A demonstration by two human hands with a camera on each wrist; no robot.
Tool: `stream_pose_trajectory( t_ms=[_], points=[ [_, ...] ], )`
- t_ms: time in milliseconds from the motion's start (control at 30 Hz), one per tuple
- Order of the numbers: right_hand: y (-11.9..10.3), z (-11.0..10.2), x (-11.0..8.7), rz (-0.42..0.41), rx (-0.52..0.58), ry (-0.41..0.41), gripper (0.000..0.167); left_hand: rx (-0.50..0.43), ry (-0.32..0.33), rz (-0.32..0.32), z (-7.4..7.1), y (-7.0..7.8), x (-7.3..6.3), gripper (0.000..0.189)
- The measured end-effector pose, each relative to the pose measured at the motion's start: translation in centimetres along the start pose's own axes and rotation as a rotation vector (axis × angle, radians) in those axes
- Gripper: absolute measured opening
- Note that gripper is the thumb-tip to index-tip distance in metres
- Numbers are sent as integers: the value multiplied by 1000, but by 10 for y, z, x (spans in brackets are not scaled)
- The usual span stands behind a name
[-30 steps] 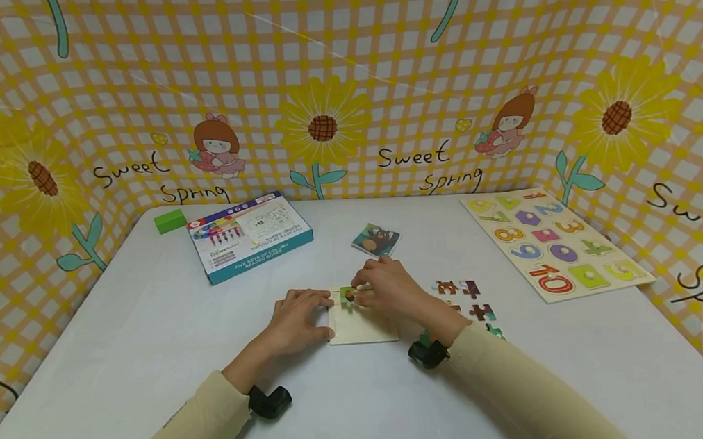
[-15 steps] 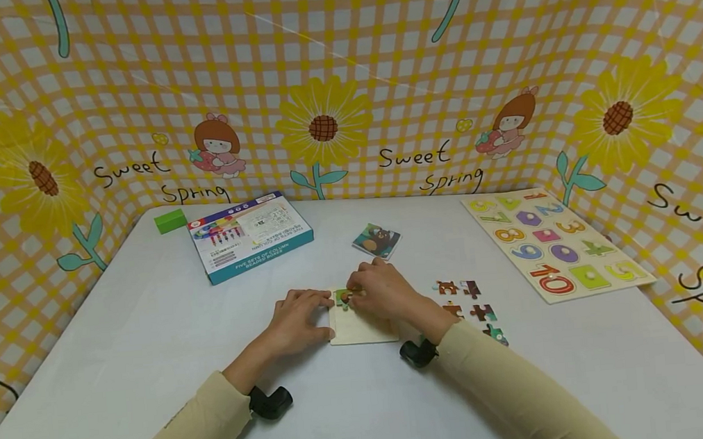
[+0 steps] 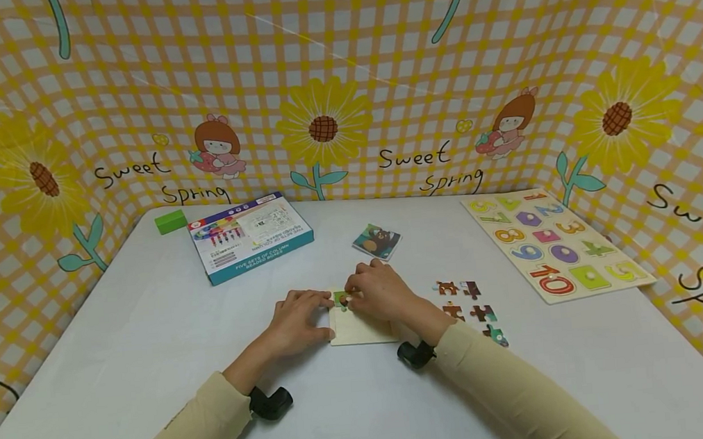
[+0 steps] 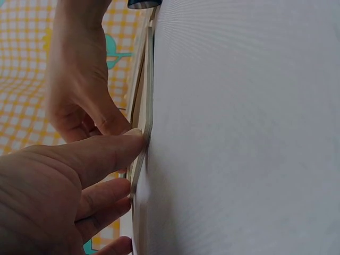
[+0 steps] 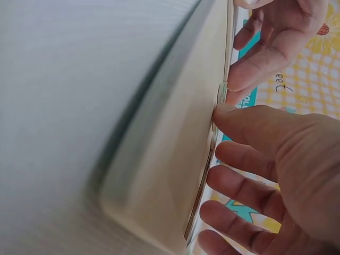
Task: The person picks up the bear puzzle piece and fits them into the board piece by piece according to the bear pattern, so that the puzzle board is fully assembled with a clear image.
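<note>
A shallow wooden puzzle tray lies flat on the white table in front of me. In its far left corner sits a green-and-brown jigsaw piece, which the fingertips of my right hand pinch at its right side. My left hand rests against the tray's left edge, thumb near the front corner and fingers farther back. From the left wrist, the thumb presses on the tray's rim with extended fingers beside it. The right wrist view has the right thumb at the piece, the other fingers spread along the tray's far side.
Several loose jigsaw pieces lie right of the tray. Behind it is a bear picture card. A blue-and-white box and a green block stand back left, a number puzzle board at right.
My right hand has slid the jigsaw piece a little left into the tray's far left corner. The left hand stays put at the tray's edge.
</note>
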State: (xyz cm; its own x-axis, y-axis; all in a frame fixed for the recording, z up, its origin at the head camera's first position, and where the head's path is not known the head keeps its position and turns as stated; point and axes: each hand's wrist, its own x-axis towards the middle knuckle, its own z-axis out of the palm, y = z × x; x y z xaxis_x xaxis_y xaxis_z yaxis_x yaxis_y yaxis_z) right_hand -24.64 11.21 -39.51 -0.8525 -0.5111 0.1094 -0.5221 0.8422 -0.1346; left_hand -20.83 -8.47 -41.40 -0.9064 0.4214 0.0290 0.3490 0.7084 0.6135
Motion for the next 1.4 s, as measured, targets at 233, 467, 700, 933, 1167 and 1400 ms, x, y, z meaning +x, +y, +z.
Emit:
stream_pose_trajectory(
  t_ms=[233, 467, 700, 933, 1167, 1400],
  points=[
    [0, -1, -1, -5, 15, 16, 23, 4, 1, 5, 0, 0, 0, 45],
    [1, 2, 0, -14, -1, 27, 22, -4, 2, 6, 0, 0, 0, 45],
    [0, 0, 1, -10, 6, 19, 22, 11, 0, 2, 0, 0, 0, 45],
    [0, 0, 1, -5, 14, 11, 22, 6, -3, 2, 0, 0, -1, 46],
    [1, 0, 1, 7, 17, -1, 23, -8, -1, 9, -1, 1, -1, 46],
    [2, -9, -5, 59, 53, -30, 26, -9, -3, 8, -1, 1, -1, 45]
  ],
)
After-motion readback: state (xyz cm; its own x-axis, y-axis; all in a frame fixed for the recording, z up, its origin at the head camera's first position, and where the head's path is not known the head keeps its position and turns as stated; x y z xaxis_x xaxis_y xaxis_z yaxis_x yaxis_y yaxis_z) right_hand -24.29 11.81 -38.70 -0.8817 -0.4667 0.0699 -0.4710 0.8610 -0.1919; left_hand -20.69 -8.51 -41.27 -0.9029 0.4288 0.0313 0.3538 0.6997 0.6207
